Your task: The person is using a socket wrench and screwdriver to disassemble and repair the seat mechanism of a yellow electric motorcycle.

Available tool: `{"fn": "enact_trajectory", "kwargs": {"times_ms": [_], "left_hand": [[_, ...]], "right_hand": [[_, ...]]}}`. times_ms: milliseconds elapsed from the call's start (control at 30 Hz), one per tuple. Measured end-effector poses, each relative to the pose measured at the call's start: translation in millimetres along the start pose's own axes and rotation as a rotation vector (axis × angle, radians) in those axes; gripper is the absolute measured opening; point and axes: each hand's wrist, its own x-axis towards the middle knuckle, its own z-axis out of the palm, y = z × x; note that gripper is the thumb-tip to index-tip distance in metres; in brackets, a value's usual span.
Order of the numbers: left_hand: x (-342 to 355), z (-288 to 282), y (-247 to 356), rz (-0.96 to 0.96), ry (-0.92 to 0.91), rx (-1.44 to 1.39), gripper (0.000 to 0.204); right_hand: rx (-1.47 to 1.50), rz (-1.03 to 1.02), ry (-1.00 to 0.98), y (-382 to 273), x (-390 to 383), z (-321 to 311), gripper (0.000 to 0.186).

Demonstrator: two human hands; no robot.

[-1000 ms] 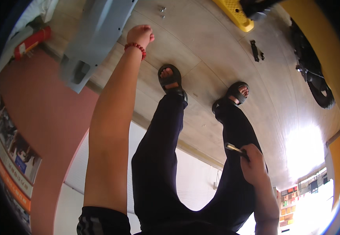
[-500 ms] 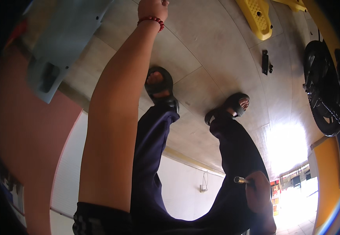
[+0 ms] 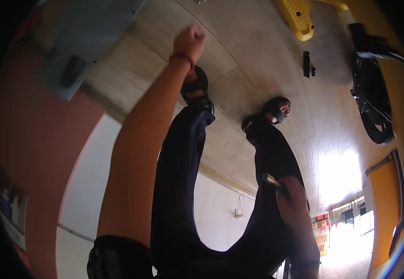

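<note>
My left hand (image 3: pixel 190 43), with a red bead bracelet at the wrist, is raised over the floor above my left sandal (image 3: pixel 195 88). Its fingers are curled closed; whatever they may hold is hidden. Low on the right, in front of my thigh, my right hand (image 3: pixel 292 200) is closed round a slim tool with a metal socket end (image 3: pixel 270 179). The socket points up and left and is smeared by motion. Most of the tool's handle is covered by the fingers.
Small shiny parts (image 3: pixel 200 1) lie at the top edge. A grey-blue panel (image 3: pixel 92 44) is at upper left, a yellow perforated part (image 3: pixel 298 18) at upper right. A black bracket (image 3: pixel 306 64) lies on the floor. At right stands a black wheel (image 3: pixel 371 100) beside yellow panels.
My left hand has drawn back from the top edge toward me, still closed. My right hand has moved up and slightly left with the socket tool. The whole view has shifted a little.
</note>
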Motion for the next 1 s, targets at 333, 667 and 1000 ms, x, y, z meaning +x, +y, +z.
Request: {"fn": "enact_trajectory", "kwargs": {"times_ms": [333, 667, 1000], "left_hand": [[-264.3, -178.6, 177.8, -0.216, -0.628, -0.67, 0.03], [-198.9, -339.3, 420.2, 0.467, 0.263, -0.217, 0.047], [-130.8, -403.3, 497.8, 0.43, 0.155, -0.579, 0.046]], "right_hand": [[0.293, -0.037, -0.037, -34.9, -74.7, -22.1, 0.012], [0.433, -0.583, 0.447, -140.7, -137.4, -182.7, 0.014], [1.185, -0.179, 0.502, -210.1, -32.3, -272.8, 0.022]]}}
